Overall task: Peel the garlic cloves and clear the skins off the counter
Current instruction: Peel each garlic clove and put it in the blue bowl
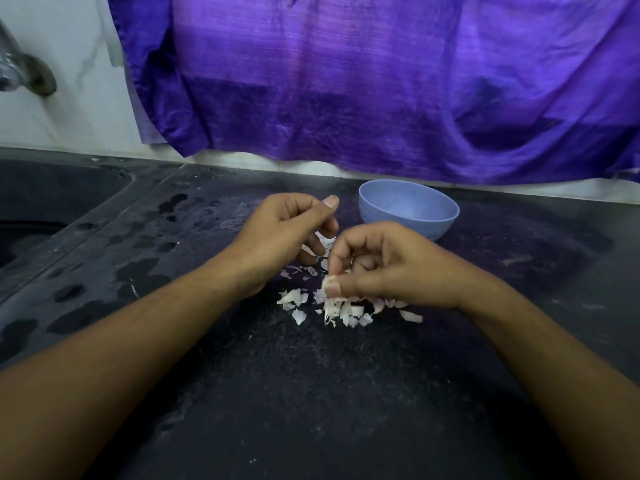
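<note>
Dark wet counter (311, 393), purple cloth (381, 81) behind; our right hand (384, 268) pinches a garlic skin (326, 283), left hand (287, 233) curled, contents unclear.

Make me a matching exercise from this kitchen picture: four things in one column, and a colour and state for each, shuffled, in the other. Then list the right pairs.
Things:
1. bowl
2. garlic skins
3. cloth
4. tap

Colour and state:
A. purple, hanging
B. grey metal, at the far left
C. pale blue, standing upright
D. white, scattered in a loose heap

Pairs: 1-C, 2-D, 3-A, 4-B
</note>
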A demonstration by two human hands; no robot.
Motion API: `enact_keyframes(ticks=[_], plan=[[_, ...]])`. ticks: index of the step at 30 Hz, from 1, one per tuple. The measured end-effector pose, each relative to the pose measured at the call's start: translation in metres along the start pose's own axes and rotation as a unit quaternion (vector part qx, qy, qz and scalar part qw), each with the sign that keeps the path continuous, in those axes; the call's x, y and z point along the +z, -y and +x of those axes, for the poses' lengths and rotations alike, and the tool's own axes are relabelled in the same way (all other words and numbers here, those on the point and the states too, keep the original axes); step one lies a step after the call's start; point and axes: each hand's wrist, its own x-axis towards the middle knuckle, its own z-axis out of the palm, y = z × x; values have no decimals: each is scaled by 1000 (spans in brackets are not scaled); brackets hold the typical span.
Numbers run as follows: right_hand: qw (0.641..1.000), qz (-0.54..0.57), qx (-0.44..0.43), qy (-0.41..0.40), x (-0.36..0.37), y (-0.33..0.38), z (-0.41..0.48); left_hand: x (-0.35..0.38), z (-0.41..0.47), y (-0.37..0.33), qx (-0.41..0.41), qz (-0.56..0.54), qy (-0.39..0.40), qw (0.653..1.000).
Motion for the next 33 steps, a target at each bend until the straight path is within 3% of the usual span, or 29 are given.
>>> enact_keyframes(ticks=[5, 9, 18, 33], plan=[[984, 82, -14, -160, -7, -11, 7, 2, -2, -1, -5, -33, 66, 997], [966, 138, -11, -220, -9, -15, 8, -1, -2, 0, -35, -51, 64, 996], [961, 177, 1, -212, -7, -15, 8, -2, -1, 3, -67, -68, 26, 995], [960, 227, 17, -162, -7, -16, 8, -1, -7, -6, -149, -157, 107, 970]])
